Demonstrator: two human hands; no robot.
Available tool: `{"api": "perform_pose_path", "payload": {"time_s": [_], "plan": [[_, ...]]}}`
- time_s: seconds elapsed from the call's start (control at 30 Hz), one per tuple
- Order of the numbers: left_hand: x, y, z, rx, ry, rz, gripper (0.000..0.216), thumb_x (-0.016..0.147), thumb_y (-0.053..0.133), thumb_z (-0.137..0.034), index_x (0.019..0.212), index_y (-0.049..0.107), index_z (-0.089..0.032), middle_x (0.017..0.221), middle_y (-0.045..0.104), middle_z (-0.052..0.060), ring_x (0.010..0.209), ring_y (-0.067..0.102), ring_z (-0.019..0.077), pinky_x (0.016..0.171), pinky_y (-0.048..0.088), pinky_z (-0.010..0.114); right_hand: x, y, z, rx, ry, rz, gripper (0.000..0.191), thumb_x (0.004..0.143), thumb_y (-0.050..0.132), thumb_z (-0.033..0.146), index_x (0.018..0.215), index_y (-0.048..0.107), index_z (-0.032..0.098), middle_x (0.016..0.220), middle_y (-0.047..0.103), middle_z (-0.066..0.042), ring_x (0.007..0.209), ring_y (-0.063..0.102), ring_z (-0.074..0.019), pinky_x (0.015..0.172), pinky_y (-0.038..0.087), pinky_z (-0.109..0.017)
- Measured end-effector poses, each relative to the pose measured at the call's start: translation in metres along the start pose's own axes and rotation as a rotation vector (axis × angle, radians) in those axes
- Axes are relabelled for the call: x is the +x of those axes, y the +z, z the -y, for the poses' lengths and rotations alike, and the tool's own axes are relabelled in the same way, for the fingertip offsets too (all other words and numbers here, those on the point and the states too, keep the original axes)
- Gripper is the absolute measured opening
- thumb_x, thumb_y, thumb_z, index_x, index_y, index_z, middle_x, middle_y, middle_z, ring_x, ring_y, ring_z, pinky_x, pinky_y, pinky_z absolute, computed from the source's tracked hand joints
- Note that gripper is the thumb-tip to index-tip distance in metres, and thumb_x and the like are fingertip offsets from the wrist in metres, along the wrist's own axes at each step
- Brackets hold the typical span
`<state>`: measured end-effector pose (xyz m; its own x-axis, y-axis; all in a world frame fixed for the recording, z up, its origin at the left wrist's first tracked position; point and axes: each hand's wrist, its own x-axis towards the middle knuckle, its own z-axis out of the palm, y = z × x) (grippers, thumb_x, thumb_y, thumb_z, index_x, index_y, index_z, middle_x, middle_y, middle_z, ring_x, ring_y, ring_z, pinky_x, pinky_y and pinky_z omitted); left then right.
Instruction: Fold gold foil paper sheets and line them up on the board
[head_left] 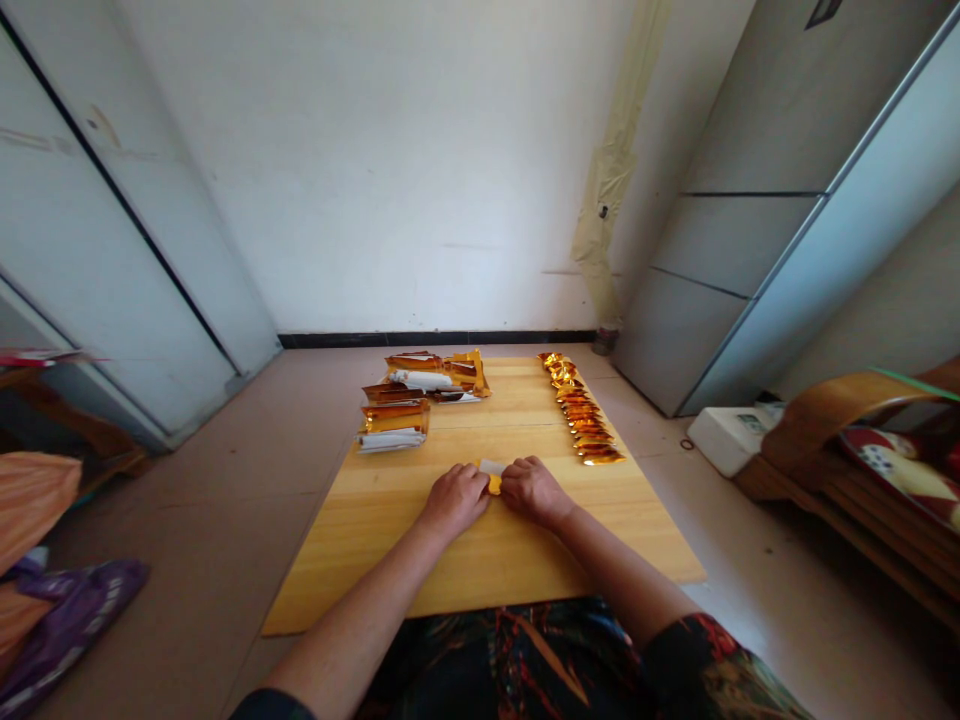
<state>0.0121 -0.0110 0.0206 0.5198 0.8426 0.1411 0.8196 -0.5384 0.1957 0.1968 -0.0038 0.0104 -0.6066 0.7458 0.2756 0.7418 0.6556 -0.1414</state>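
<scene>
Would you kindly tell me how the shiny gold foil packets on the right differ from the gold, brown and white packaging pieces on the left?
The shiny gold foil packets form one narrow row, while the gold, brown and white packaging pieces lie in broader piles. The packets look glossier than the pieces, which also show white. Both rest on the wooden tabletop.

Honey-yellow wood grain streaks the counter (465, 570). At two o'clock, packets (589, 420) are metallic gold-orange; at eleven, wrappers (397, 418) mix amber, brown and white. The central piece (495, 485) is yellow and white.
</scene>
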Motion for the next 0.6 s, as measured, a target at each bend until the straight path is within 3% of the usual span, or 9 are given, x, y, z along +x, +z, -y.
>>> {"api": "perform_pose_path", "payload": {"time_s": [0.2,0.3,0.37,0.6], "plan": [[-0.001,0.012,-0.006,0.101,-0.052,-0.021,0.023,0.089,0.043,-0.019,0.088,0.065,-0.019,0.090,0.061,0.009,0.087,0.057,0.0202,0.078,0.045,0.032,0.001,0.001,-0.008,0.080,0.036,-0.001,0.019,0.082,0.054,0.016,0.066,0.065,0.018,0.073,0.063,-0.003,0.070,0.052,-0.0132,0.068,0.032,-0.026],[-0.002,0.017,-0.008,0.136,-0.047,-0.034,0.025,0.089,0.040,-0.017,0.090,0.065,-0.019,0.090,0.061,0.010,0.086,0.058,0.0211,0.076,0.045,0.033,-0.007,-0.001,-0.011,0.157,0.002,-0.020,0.010,0.082,0.060,0.025,0.079,0.067,0.019,0.084,0.065,-0.004,0.080,0.054,-0.0154,0.072,0.035,-0.026],[-0.003,0.019,-0.008,0.126,-0.041,-0.052,0.026,0.090,0.040,-0.017,0.091,0.066,-0.019,0.090,0.062,0.010,0.085,0.058,0.0212,0.076,0.046,0.033,-0.013,-0.001,-0.012,0.192,-0.011,-0.044,0.013,0.080,0.064,0.030,0.088,0.067,0.020,0.091,0.065,-0.005,0.086,0.054,-0.0174,0.076,0.036,-0.027],[-0.006,0.015,-0.008,0.128,-0.026,-0.080,0.028,0.090,0.038,-0.018,0.086,0.066,-0.018,0.090,0.063,0.009,0.084,0.059,0.0192,0.076,0.047,0.031,-0.017,0.012,-0.015,0.177,0.114,-0.150,0.013,0.083,0.057,0.015,0.081,0.068,0.021,0.085,0.064,-0.005,0.082,0.053,-0.0161,0.076,0.037,-0.027]]}}
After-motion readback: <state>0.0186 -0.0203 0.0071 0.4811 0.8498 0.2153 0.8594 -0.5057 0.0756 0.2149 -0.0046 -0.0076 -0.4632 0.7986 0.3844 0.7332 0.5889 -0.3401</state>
